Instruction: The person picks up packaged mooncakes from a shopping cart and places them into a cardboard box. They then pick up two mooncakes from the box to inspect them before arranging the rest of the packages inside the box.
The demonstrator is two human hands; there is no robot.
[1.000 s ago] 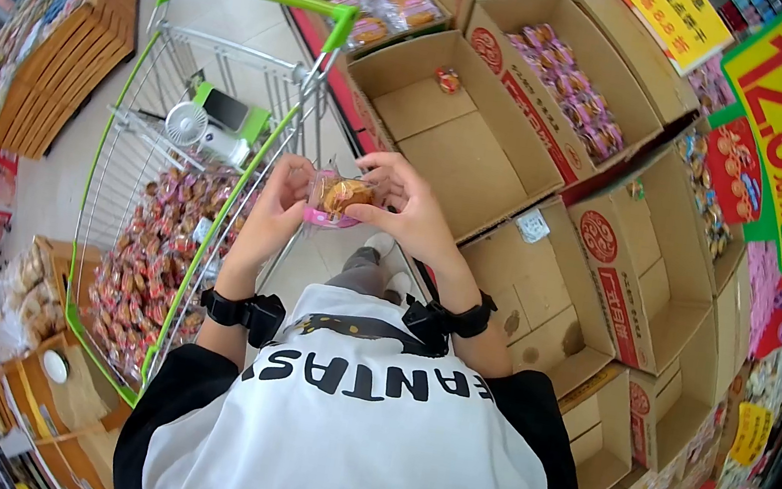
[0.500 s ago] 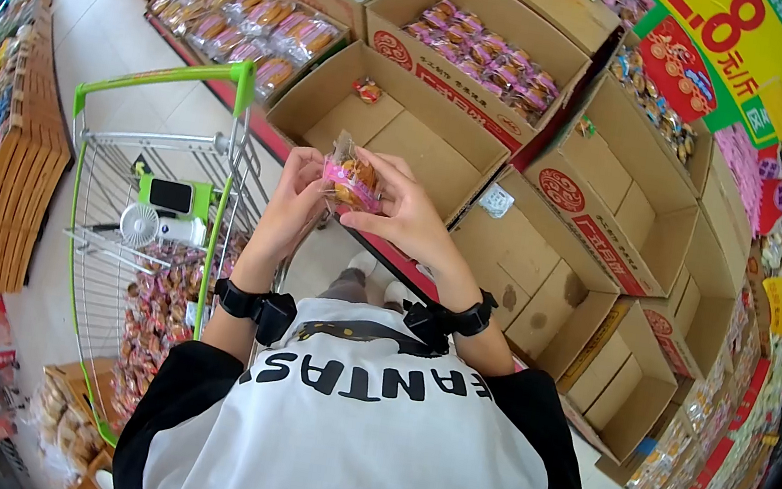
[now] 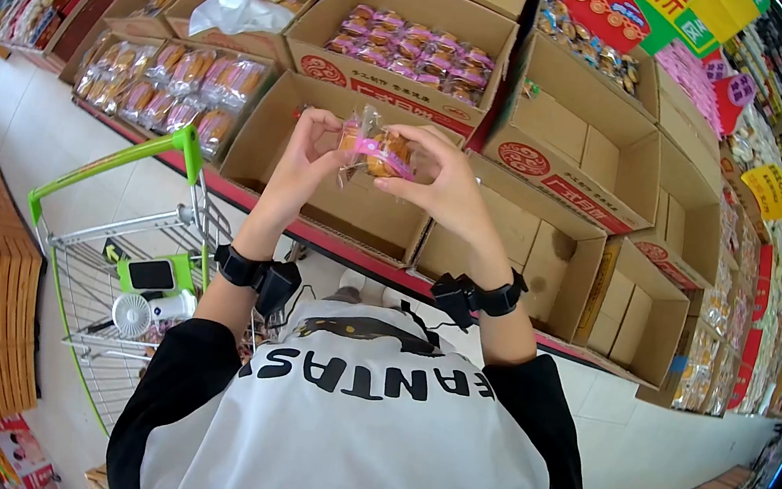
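Both my hands hold a round golden-brown mooncake (image 3: 390,157) in a clear wrapper with a pink band. My left hand (image 3: 316,154) pinches the wrapper's left end, its fingers closed on the film. My right hand (image 3: 443,180) curves around the right side, thumb below and fingers above. The mooncake is in the air over a cardboard box (image 3: 335,216) with a mostly bare bottom. Behind it, another cardboard box (image 3: 375,80) holds rows of similar pink-banded mooncakes (image 3: 418,50).
A green-handled shopping cart (image 3: 110,164) stands at left, carrying a small white fan (image 3: 133,314) and a phone-like device (image 3: 152,276). Flat packs of pastries (image 3: 177,86) lie left of the boxes. More cardboard boxes (image 3: 567,149) line the display at right. A wooden rack (image 3: 1,318) is at far left.
My view has shifted, so the boxes sit differently in the picture. Both hands have lifted away from my body with the mooncake, now over the box. The mooncake stays held between them.
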